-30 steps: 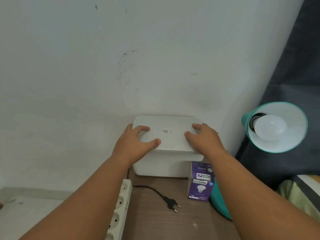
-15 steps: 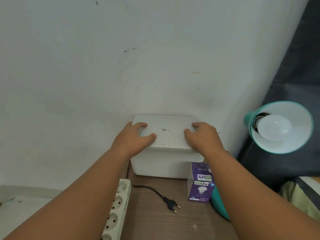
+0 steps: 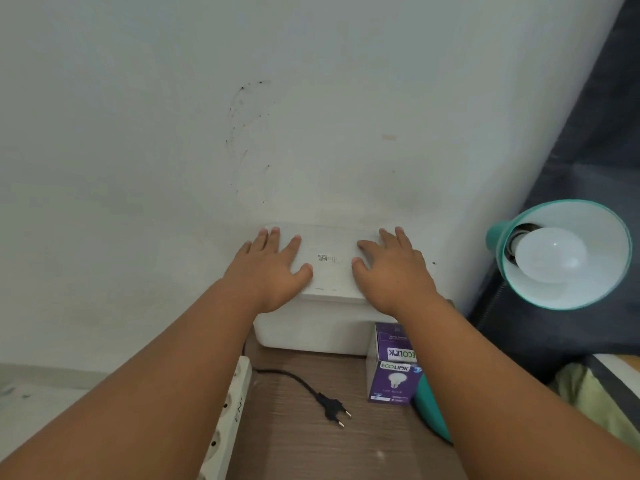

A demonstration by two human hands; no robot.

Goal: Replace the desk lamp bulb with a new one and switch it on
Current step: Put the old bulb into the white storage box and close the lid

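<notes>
Both hands, left hand [image 3: 268, 268] and right hand [image 3: 389, 270], lie flat with fingers spread on the white plastic box [image 3: 325, 299], holding nothing. The old round white bulb [image 3: 550, 254] sits in the teal lamp shade [image 3: 568, 296]. It could slip and break when twisted.

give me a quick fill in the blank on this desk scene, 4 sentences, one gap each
1. Both hands, the left hand and the right hand, lie flat on top of the white ____.
2. The bulb sits inside a lamp shade coloured ____.
3. The black plug lies on the desk, not pushed into the ____ strip.
4. The purple bulb carton carries the brand name ____.

Missing words: box; teal; power; Ecolink
</notes>
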